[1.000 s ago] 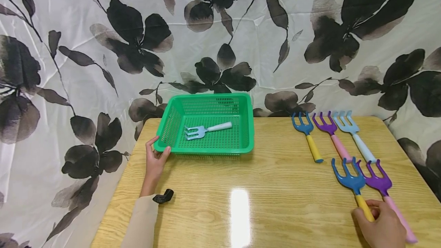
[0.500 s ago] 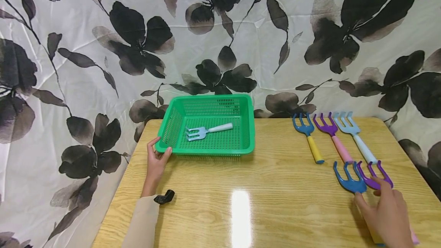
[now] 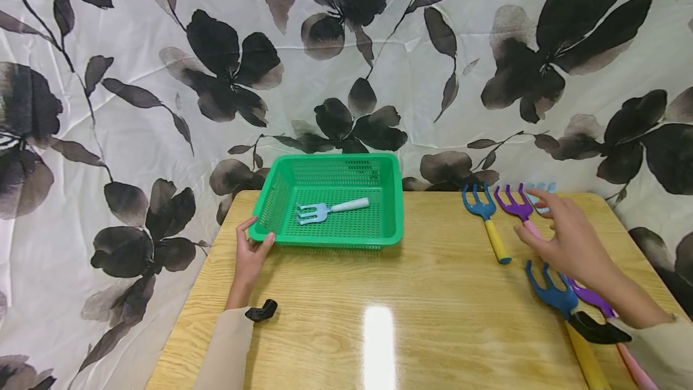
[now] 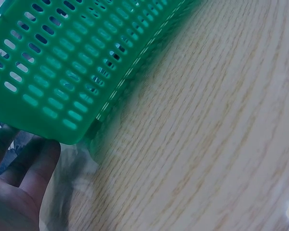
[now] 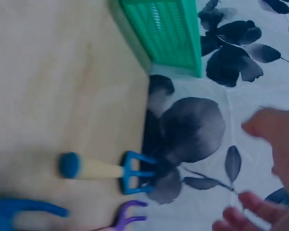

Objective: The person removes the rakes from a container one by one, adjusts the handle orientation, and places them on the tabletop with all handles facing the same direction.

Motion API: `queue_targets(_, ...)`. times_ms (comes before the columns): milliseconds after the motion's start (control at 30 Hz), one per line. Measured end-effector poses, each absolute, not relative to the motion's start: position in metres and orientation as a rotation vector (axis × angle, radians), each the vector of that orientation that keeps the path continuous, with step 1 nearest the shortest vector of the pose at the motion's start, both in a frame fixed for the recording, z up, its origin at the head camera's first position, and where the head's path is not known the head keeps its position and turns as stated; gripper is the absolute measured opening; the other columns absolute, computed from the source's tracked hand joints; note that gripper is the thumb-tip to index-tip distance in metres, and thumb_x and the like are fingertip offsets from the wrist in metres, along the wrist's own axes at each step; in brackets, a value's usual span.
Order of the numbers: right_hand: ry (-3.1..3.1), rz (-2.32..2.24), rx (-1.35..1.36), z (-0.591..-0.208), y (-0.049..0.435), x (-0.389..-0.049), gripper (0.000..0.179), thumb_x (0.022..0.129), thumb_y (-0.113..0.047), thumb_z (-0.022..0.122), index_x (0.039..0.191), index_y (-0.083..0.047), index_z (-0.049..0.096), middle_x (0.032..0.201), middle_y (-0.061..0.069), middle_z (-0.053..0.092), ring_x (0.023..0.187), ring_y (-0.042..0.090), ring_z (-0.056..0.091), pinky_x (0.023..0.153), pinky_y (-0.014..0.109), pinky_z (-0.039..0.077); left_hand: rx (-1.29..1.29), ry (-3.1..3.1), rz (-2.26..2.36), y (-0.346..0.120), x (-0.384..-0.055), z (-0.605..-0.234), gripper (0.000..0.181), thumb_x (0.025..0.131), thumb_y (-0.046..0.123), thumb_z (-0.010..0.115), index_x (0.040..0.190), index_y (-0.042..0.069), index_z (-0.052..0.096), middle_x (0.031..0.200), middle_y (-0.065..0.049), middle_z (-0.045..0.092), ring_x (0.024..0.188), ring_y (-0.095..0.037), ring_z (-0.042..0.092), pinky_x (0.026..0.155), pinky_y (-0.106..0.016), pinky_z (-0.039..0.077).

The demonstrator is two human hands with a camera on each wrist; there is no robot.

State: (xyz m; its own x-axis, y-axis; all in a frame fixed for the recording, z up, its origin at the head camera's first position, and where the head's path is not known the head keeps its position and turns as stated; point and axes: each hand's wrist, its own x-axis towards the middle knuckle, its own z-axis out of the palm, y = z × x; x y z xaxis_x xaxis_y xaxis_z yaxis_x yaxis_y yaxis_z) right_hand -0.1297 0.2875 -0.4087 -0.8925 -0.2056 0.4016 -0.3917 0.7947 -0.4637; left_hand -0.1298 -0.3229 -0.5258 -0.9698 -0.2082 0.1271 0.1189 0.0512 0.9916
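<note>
My left hand (image 3: 250, 263) grips the front left corner of a green plastic basket (image 3: 325, 241), thumb at the near rim. In the left wrist view its fingers (image 4: 44, 166) touch the corner's edge. Inside the basket lies a light blue hand rake (image 3: 319, 213) with a pale handle. My right hand (image 3: 574, 242) hovers at the back right with spread fingers, holding nothing. It covers most of another light blue hand rake (image 3: 544, 188) and part of a purple hand rake (image 3: 514, 204) with a pink handle. Left of these lies a blue hand rake (image 3: 482, 206) with a yellow handle.
Nearer the front right, a larger blue rake (image 3: 557, 297) with a yellow handle lies beside a purple rake (image 3: 592, 298) with a pink handle, both partly behind my right forearm. The wooden table (image 3: 433, 318) ends at a flowered cloth (image 3: 433, 77).
My right hand has let go of the near blue rake's yellow handle and moved forward to the back row. The left hand stays on the basket corner.
</note>
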Motion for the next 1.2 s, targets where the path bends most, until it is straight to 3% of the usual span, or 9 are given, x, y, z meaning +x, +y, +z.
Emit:
queue_targets(300, -2.698, 0.802, 0.867, -0.376, 0.251, -0.191, 0.080, 0.086, -0.014, 0.085, 0.154, -0.006, 0.043, 0.134, 0.020, 0.055, 0.111, 0.035, 0.058, 0.084, 0.057, 0.051, 0.084, -2.097, -2.003, -0.324, -0.130, -0.528, 0.068, 0.102, 0.010, 0.065, 0.157, 0.015, 0.024, 0.148, -0.026, 0.046, 0.118, -0.011, 0.060, 0.092, -0.019, 0.052)
queue_targets(500, -2.721, 0.815, 1.114, -0.366, 0.207, -0.233, 0.073, 0.090, -0.021, 0.082, 0.152, -0.007, 0.046, 0.150, 0.018, 0.048, 0.134, 0.041, 0.046, 0.104, 0.063, 0.041, 0.089, -2.074, -1.982, -0.325, -0.131, -0.535, 0.067, 0.102, 0.008, 0.064, 0.156, 0.013, 0.025, 0.147, -0.028, 0.045, 0.117, -0.012, 0.060, 0.091, -0.018, 0.052)
queue_targets(600, -2.749, 0.801, 1.204, -0.363, 0.182, -0.251, 0.074, 0.091, -0.026, 0.081, 0.154, -0.010, 0.044, 0.154, 0.017, 0.045, 0.141, 0.041, 0.039, 0.108, 0.066, 0.035, 0.100, -2.081, -1.997, -0.325, -0.131, -0.534, 0.068, 0.102, 0.008, 0.064, 0.157, 0.014, 0.025, 0.146, -0.027, 0.046, 0.115, -0.010, 0.061, 0.091, -0.018, 0.052)
queue_targets(967, -2.875, 0.847, 1.386, -0.361, 0.089, -0.300, 0.082, 0.089, -0.033, 0.083, 0.158, -0.021, 0.040, 0.157, 0.014, 0.040, 0.141, 0.037, 0.042, 0.109, 0.062, 0.039, 0.065, -2.109, -1.992, -0.316, -0.120, -0.508, 0.068, 0.102, 0.009, 0.065, 0.156, 0.007, 0.024, 0.145, -0.029, 0.047, 0.118, -0.016, 0.060, 0.092, -0.020, 0.052)
queue_targets(1200, -2.955, 0.773, 1.462, -0.377, 0.045, -0.321, 0.082, 0.091, -0.033, 0.081, 0.159, -0.025, 0.037, 0.160, 0.011, 0.037, 0.148, 0.033, 0.034, 0.115, 0.057, 0.034, 0.059, -2.101, -1.988, -0.314, -0.122, -0.510, 0.067, 0.102, 0.008, 0.065, 0.155, 0.007, 0.025, 0.144, -0.029, 0.048, 0.115, -0.012, 0.061, 0.091, -0.018, 0.052)
